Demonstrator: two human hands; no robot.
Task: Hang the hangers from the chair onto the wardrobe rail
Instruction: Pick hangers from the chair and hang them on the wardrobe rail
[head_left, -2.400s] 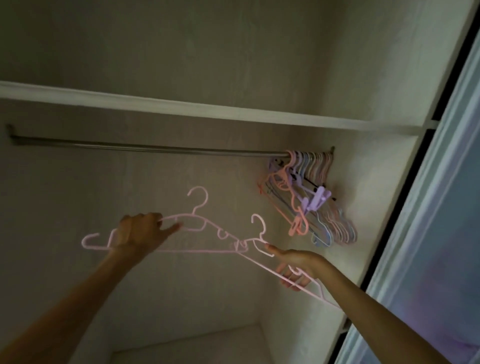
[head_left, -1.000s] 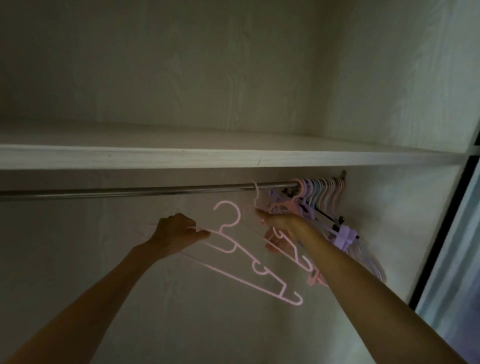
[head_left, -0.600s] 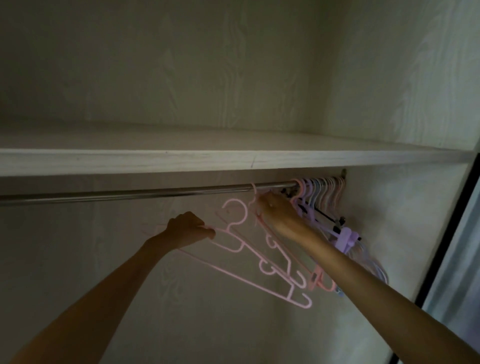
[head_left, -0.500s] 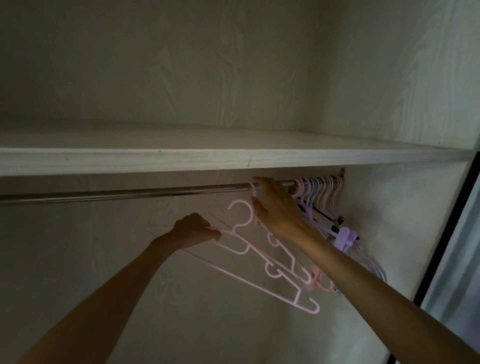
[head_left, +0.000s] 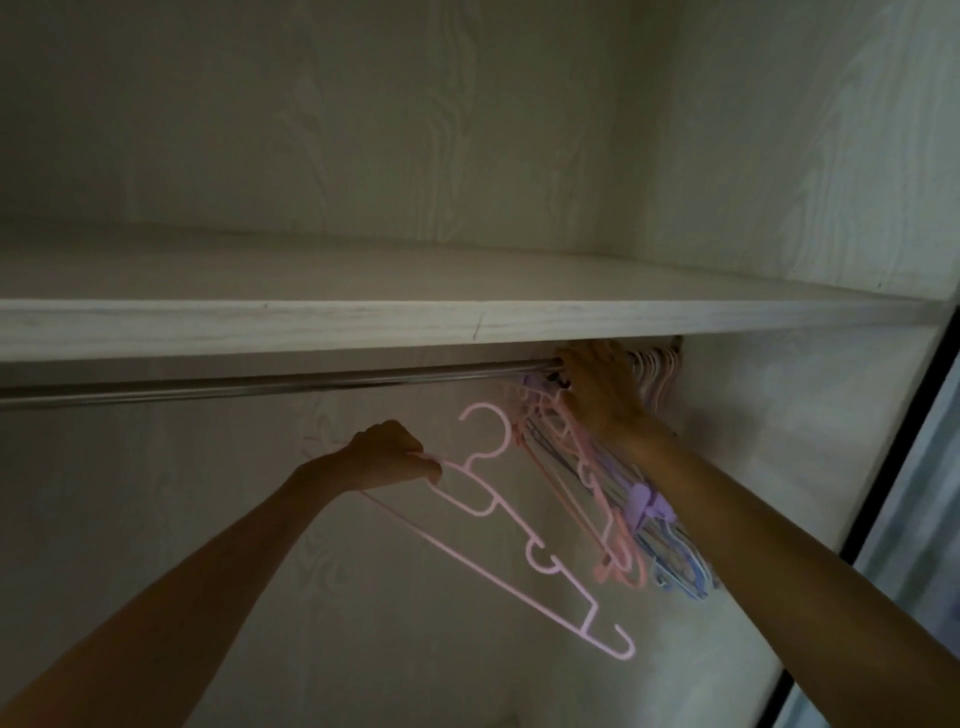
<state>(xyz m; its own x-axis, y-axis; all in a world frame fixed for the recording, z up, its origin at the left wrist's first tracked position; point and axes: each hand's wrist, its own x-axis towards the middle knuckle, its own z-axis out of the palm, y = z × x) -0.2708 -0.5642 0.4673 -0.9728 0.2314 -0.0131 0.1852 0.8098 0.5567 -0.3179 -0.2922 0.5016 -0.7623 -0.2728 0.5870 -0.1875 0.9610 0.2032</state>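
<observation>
A metal wardrobe rail (head_left: 270, 384) runs under a white shelf. My left hand (head_left: 387, 457) grips a pale pink hanger (head_left: 519, 525) by its upper bar; the hanger tilts down to the right, its hook free below the rail. My right hand (head_left: 597, 384) is up at the rail's right end, its fingers among the hooks of a bunch of hangers (head_left: 618, 525). Several pink, purple and blue hangers hang there, pressed toward the right wall. I cannot tell whether the fingers grip a hook.
The white shelf (head_left: 467, 325) sits just above the rail and hides part of my right fingers. The wardrobe's right side wall (head_left: 779, 441) and a dark door frame (head_left: 904, 431) lie close by. The rail's left stretch carries no hangers.
My right hand has let the second pink hanger hang on the rail and slid right, pushing it into the bunch. My left hand has kept its hanger about where it was.
</observation>
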